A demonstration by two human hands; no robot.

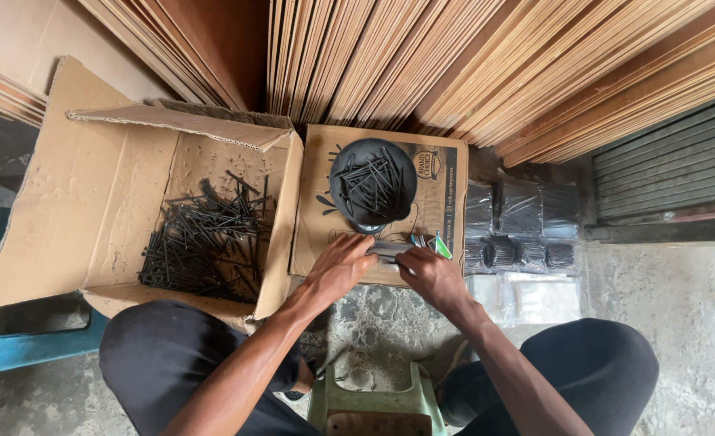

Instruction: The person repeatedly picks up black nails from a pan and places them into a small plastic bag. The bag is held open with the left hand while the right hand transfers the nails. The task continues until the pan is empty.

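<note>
At the centre of the frame both hands meet over a small clear plastic packet of black nails [391, 249] lying on the flat brown cardboard box [446, 169]. The left hand [340, 268] rests curled on its left end and the right hand [432, 274] pinches its right end, perhaps sealing it, though the fingers hide the detail. This looks like the packing step; the next move calls for a steady grip. Just above stands a round black scale pan heaped with nails [373, 190]. The open cardboard carton of loose black nails [204, 234] crowds the left side; filled clear packets [519, 226] lie right, leaving little open floor.
</note>
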